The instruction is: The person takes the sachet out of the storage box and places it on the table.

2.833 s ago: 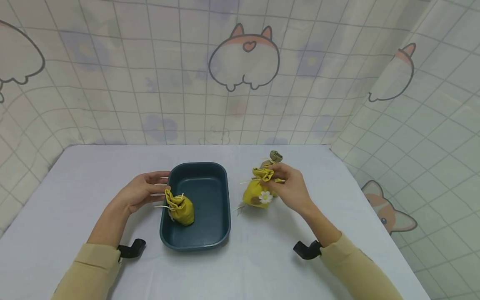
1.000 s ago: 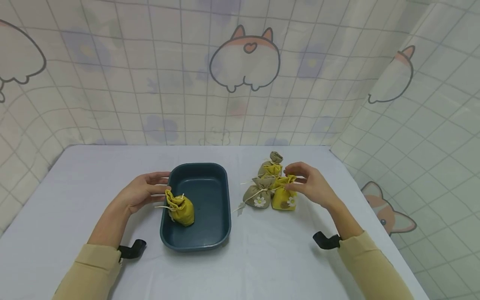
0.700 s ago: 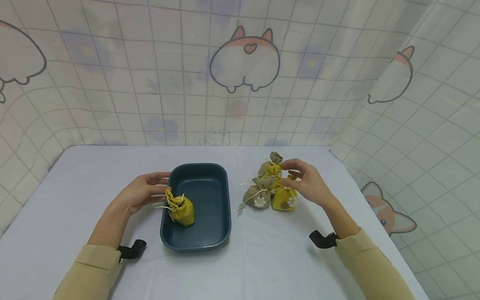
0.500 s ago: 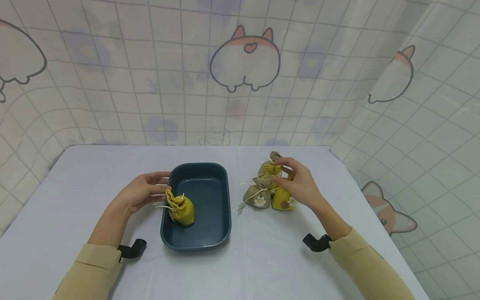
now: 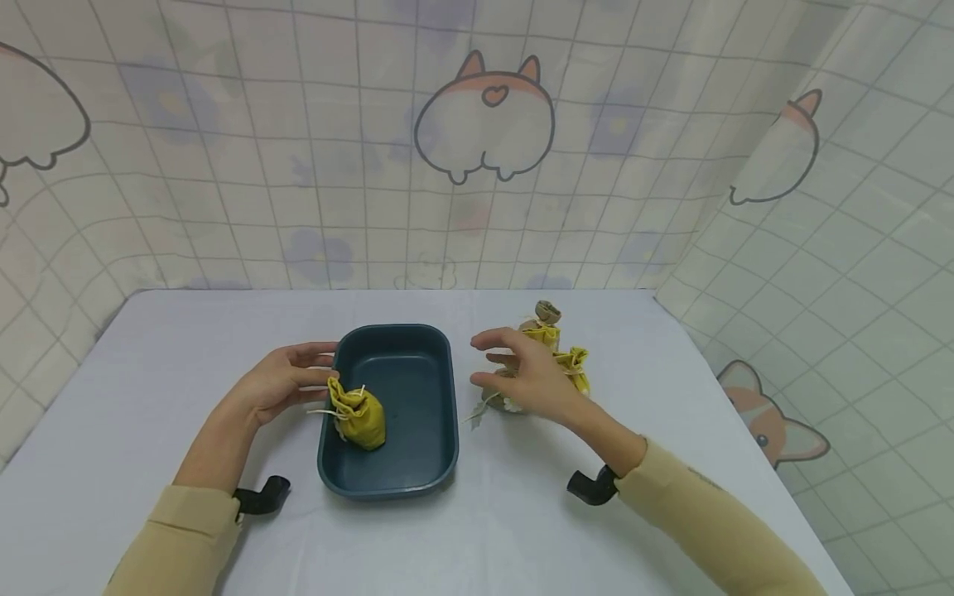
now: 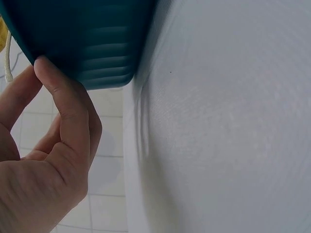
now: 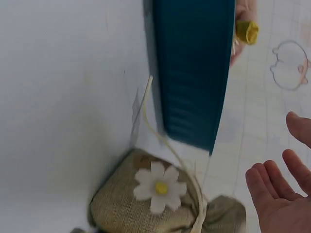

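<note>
A dark teal tray stands on the white-covered table, holding a yellow drawstring pouch at its left side. My left hand touches the tray's left rim with relaxed fingertips, by the pouch's gathered top. To the right, my right hand hovers with fingers and thumb apart, nothing between them, over a beige drawstring pouch with a white felt daisy. In the head view the hand hides most of that pouch. A yellow pouch is just right of the hand, its lower part covered.
Behind the right hand stand another yellow pouch and a beige pouch, both partly hidden. A pale drawstring trails towards the tray. A black wrist mount juts from the right wrist. A patterned curtain hangs behind the table.
Earlier my right hand was at a yellow pouch, which came to stand right of the beige one. Then the hand left it and swept left over the beige pouch. My left hand stays put.
</note>
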`<state>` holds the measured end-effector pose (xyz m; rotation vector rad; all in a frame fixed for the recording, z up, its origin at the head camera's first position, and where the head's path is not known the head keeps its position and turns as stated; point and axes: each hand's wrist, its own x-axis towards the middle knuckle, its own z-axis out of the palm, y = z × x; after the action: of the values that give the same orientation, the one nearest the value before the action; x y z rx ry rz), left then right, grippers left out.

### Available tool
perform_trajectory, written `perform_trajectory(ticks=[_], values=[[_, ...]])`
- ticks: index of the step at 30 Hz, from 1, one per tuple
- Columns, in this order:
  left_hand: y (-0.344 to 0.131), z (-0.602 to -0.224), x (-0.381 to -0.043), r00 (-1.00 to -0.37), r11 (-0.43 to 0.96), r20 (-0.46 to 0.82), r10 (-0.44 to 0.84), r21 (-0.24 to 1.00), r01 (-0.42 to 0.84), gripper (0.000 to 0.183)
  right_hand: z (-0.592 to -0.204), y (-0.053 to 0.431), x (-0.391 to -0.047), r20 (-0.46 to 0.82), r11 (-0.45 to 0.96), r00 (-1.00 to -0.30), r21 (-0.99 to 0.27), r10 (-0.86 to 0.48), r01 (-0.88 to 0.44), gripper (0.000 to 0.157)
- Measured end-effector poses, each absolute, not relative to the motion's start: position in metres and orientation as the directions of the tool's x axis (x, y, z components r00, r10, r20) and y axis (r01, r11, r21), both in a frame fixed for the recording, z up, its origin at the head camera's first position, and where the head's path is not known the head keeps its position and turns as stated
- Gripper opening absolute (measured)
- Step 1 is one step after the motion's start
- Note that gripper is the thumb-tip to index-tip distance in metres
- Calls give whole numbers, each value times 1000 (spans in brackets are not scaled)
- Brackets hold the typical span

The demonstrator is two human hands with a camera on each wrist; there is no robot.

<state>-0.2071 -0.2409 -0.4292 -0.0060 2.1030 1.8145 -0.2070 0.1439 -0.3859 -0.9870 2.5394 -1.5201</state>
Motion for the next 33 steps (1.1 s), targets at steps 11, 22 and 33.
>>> perform_trajectory(ticks=[11, 22, 33], values=[[-242, -431, -208, -934, 172, -267, 237, 958, -230, 69, -388, 100, -200, 225, 277, -690, -798, -687, -536, 51], [-243, -433, -209, -933, 160, -266, 244, 960, -232, 69, -387, 53, -190, 205, 216, -575, -787, -792, -577, 49], [-243, -433, -208, -931, 143, -260, 258, 963, -229, 70, -394, 28, -186, 168, 294, -574, -725, -802, -623, 51]])
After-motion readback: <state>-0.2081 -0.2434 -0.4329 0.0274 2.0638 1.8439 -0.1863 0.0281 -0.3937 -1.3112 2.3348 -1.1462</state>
